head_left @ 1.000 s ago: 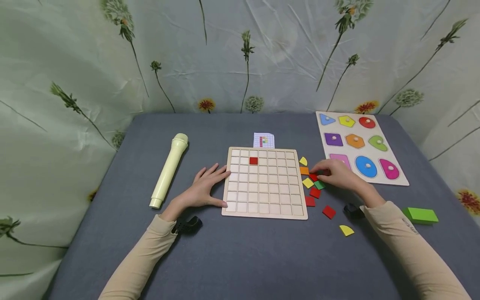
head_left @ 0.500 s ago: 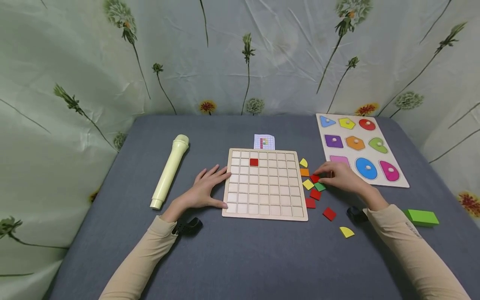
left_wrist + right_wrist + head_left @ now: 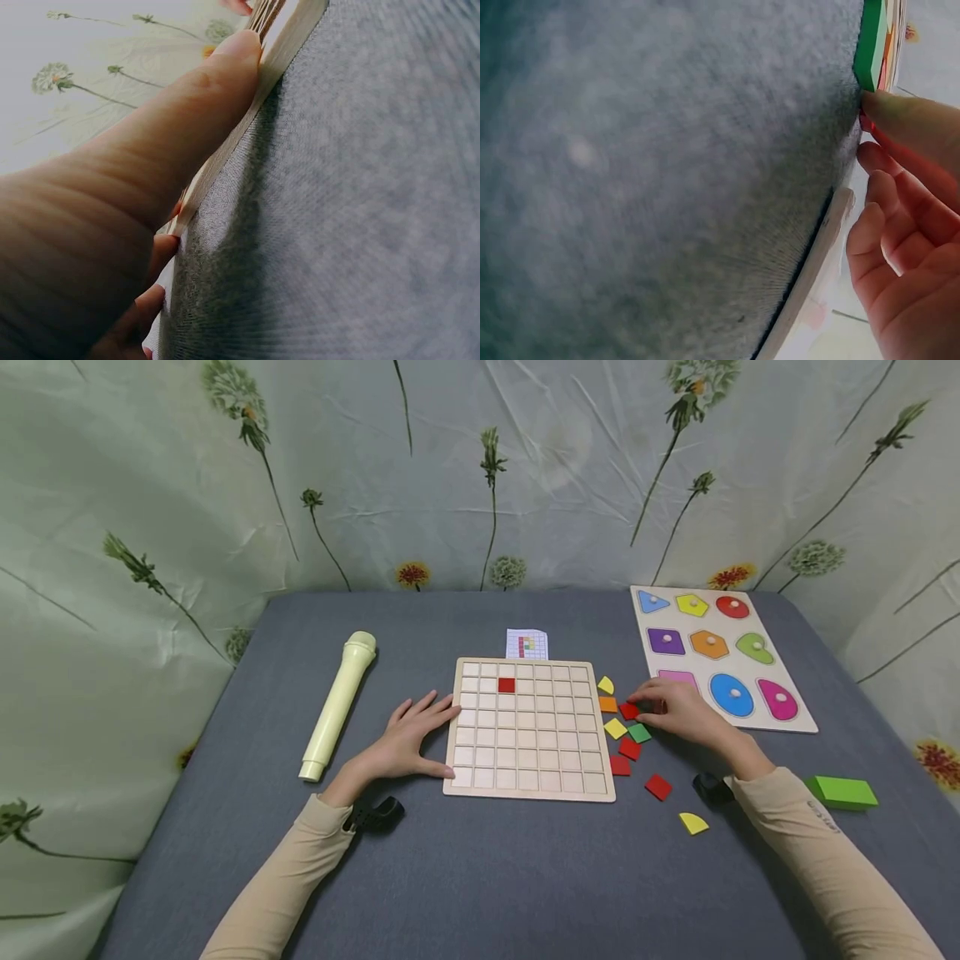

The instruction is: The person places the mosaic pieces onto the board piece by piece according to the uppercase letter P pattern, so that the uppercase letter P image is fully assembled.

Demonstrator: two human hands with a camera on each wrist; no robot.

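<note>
A pale wooden grid board (image 3: 531, 785) lies in the middle of the table, with one red square (image 3: 507, 685) in its upper part. My left hand (image 3: 408, 743) rests at the board's left side, fingers spread; its thumb (image 3: 217, 82) touches the board edge (image 3: 292, 52) in the left wrist view. Right of the board, my right hand (image 3: 675, 714) pinches a red square tile (image 3: 628, 711), mostly hidden by the thumb in the right wrist view. A green tile (image 3: 639, 732) lies just below those fingertips. Yellow, orange and more red tiles (image 3: 630, 748) lie between hand and board.
A small printed pattern card (image 3: 527, 644) lies behind the board. At the back right is a knobbed shape puzzle (image 3: 802, 720), near my right hand. A pale yellow toy microphone (image 3: 337, 706) lies left, a green block (image 3: 842, 792) right, and a yellow quarter-circle (image 3: 693, 823) in front.
The red tile at my right fingertips has shifted slightly away from the green tile, toward the back. The left hand has stayed on the board.
</note>
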